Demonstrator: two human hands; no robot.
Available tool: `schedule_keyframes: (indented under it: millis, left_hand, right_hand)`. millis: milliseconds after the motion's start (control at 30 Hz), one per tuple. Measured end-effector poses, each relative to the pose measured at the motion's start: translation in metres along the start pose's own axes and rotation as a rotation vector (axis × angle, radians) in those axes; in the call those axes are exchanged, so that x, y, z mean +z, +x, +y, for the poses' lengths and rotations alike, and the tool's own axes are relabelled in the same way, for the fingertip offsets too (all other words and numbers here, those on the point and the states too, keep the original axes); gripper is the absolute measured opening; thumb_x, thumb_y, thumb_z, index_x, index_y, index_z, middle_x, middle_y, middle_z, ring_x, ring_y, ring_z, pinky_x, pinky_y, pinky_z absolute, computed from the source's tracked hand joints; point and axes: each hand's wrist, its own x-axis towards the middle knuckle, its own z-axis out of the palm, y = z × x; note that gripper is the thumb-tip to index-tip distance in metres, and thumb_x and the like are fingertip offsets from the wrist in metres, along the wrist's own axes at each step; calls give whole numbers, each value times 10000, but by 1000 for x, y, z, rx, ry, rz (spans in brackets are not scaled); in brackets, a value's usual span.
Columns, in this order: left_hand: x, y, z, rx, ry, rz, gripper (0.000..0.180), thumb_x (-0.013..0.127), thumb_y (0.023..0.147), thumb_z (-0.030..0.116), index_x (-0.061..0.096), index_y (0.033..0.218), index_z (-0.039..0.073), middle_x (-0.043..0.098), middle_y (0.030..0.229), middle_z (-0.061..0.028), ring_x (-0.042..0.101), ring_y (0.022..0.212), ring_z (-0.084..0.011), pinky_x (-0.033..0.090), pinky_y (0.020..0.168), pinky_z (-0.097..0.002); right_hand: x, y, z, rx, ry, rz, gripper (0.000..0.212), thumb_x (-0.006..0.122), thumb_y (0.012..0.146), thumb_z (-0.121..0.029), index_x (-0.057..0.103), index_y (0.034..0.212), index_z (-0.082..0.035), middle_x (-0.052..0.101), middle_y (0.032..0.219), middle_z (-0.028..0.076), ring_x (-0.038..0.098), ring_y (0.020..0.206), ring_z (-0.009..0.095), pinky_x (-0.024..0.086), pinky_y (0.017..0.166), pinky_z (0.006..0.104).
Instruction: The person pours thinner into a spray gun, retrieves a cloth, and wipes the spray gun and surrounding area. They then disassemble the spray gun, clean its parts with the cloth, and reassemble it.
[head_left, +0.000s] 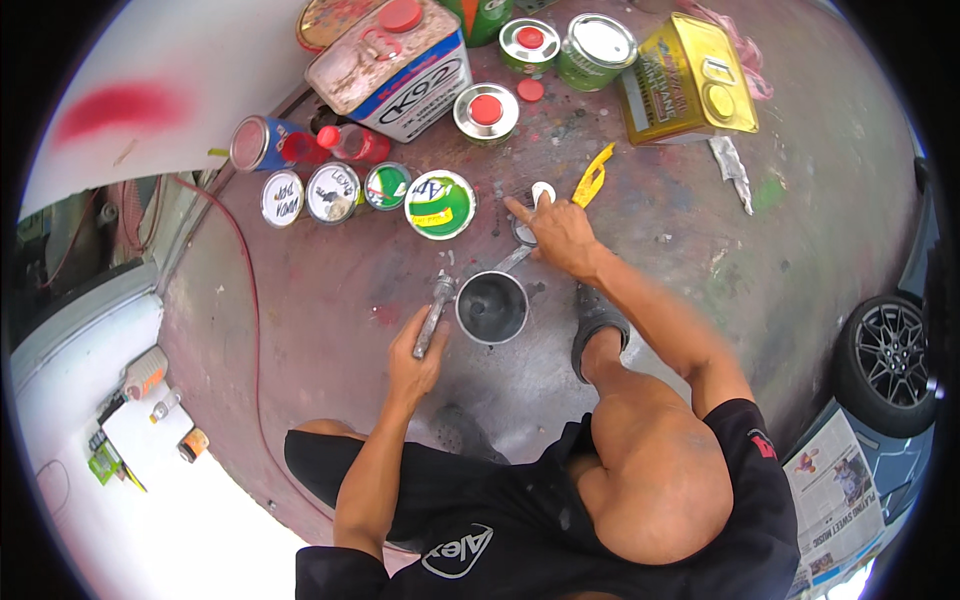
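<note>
My left hand (412, 362) is closed round a worn metal spray gun (434, 314), whose round grey cup (491, 308) sits beside it with its mouth uncovered. The cup's inside is dark grey; how much it holds I cannot tell. Beyond the cup, my right hand (562, 238) is closed with its index finger stretched forward, over a small round whitish thing (524, 232) mostly hidden by the fingers. A pale narrow strip (514, 260) runs between that hand and the cup's rim. Close by lie a white disc (542, 192) and a yellow strip (594, 175).
Several paint tins, among them a green-topped one (440, 205), stand ahead to the left. Behind them is a large rectangular can (392, 70); a yellow can (690, 85) stands at the far right. A red hose (250, 290) crosses the floor. A car wheel (888, 352) is at right.
</note>
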Motion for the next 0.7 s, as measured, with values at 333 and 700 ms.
schedule_keyframes:
  millis: [333, 700]
  left_hand:
    - [-4, 3, -12, -30, -39, 44, 442, 786, 1035, 297, 717, 1342, -13, 778, 1152, -201, 755, 1047, -301, 563, 937, -398]
    - [4, 7, 0, -59, 36, 59, 528, 759, 1047, 414, 708, 1368, -1, 774, 1226, -233, 759, 1146, -395, 567, 974, -439]
  right_hand:
    - [-76, -62, -3, 474, 1008, 174, 681, 985, 762, -308, 584, 1262, -77, 728, 1295, 195, 761, 1079, 305, 628, 910, 429]
    - [-62, -91, -63, -139, 757, 450, 765, 1051, 677, -429, 644, 1244, -114, 748, 1397, 149, 792, 1131, 310, 650, 929, 396]
